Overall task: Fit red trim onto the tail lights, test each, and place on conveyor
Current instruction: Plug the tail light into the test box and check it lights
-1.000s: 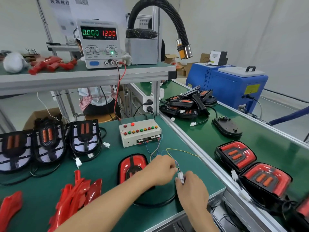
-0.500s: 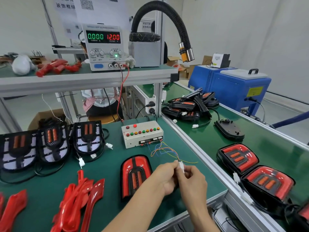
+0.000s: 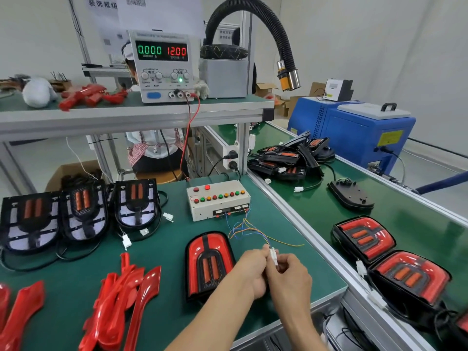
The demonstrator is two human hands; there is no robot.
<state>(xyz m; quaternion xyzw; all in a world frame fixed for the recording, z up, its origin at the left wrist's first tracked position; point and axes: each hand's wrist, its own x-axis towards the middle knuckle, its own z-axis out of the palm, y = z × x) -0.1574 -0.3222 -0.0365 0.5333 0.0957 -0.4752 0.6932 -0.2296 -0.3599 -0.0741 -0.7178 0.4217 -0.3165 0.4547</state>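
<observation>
Low in the centre of the frame, the left hand and right hand meet, fingers curled, pinching a small white plug between them. Coloured wires run from it up to the button box. The trimmed tail light lies just left of the hands. A crooked or half-seated plug could bend pins or give a false test; tugging might strain the thin wires.

single head-worn wide-angle view, looking forward and down, close over the green workbench, conveyor at right
</observation>
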